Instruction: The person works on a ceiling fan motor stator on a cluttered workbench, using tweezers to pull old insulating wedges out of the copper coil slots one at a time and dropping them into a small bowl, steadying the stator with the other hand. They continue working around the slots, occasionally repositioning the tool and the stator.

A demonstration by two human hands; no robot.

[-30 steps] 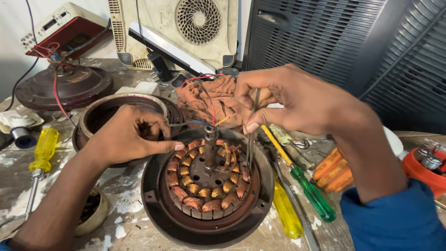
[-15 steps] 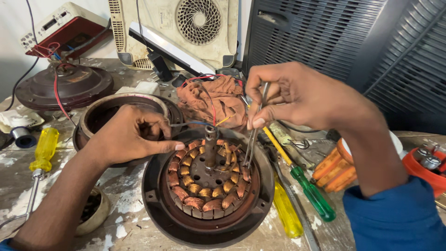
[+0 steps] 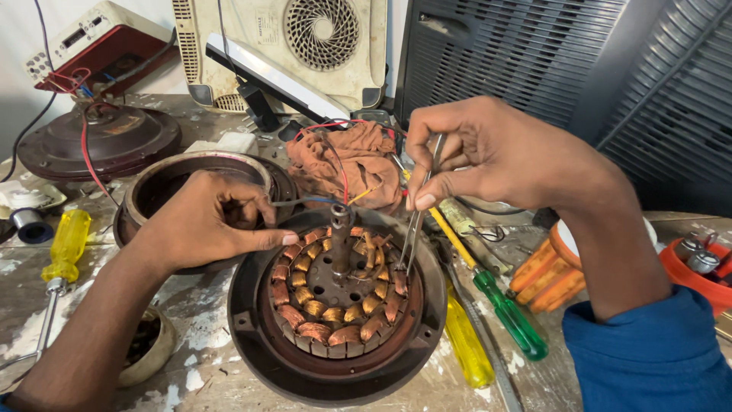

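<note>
The fan motor stator, a ring of copper-wound coils around a central shaft, sat in its dark round housing on the workbench, directly below both hands. The right hand pinched a pair of slim metal tweezers between thumb and forefinger, the other fingers curled beside them, and the tweezer tips reached down among the coils just under the thumb. The left hand rested on the stator's rim, its thumb and forefinger pressed together on thin lead wires that ran toward the shaft. The assembly looked heavy and rigid, best gripped by the housing rim, while the fine enamelled windings seemed fragile and easily nicked, so any hold belonged on the metal and not on the copper. Beyond the right fingertips lay an orange rag with red and yellow wires across it; beneath the right wrist lay a green-handled screwdriver and a yellow-handled one. Behind the left knuckles stood another round motor shell, and farther out a yellow screwdriver and a dark domed fan cover. What the tweezer tips actually gripped was too small to tell, the left palm hid part of the wires, and the right sleeve ran out of the picture.
</note>
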